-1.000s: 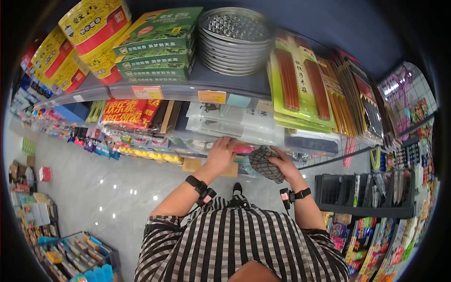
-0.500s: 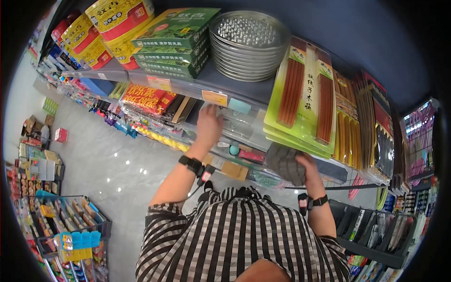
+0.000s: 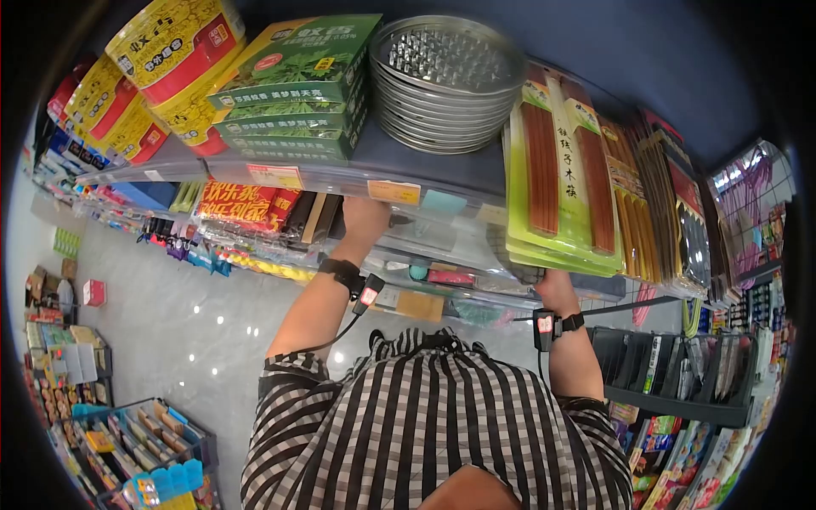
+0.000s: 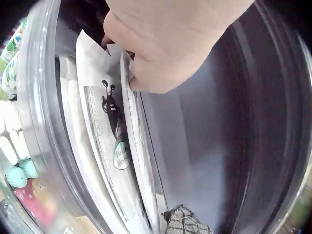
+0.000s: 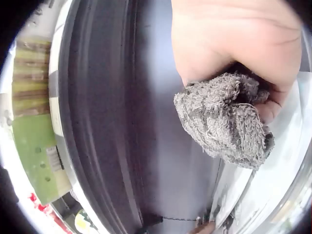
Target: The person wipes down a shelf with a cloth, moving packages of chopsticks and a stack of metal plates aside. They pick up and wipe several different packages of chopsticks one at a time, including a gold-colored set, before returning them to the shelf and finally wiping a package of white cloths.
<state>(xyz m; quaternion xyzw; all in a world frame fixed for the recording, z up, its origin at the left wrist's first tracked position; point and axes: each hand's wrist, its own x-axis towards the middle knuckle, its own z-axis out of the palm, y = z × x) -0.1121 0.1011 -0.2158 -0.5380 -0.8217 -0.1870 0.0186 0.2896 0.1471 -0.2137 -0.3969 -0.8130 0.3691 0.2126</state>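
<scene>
A crumpled grey checked cloth [image 5: 224,119] is bunched in my right hand [image 5: 239,44], fingers curled round it, inside the lower shelf bay; in the head view that hand [image 3: 557,289] is partly under the shelf edge. White flat packages [image 4: 105,131] stand along the shelf's clear front lip in the left wrist view. My left hand [image 4: 170,44] curls its fingers over the top of the rear package at the far end. The head view shows the left hand [image 3: 365,223] reaching beneath the price-tag strip [image 3: 319,180], its fingertips hidden.
Above are green boxes [image 3: 297,59], yellow tubs [image 3: 183,47], stacked metal graters [image 3: 446,85] and chopstick packs [image 3: 544,170]. Red packets [image 3: 246,208] lie left of my left hand. A black rack [image 3: 671,365] stands at the right, a crate of goods [image 3: 140,446] at the lower left.
The right hand has carried the cloth from in front of the shelf to inside the bay. My left hand has moved left and deeper in, and the packages now lean near the front lip.
</scene>
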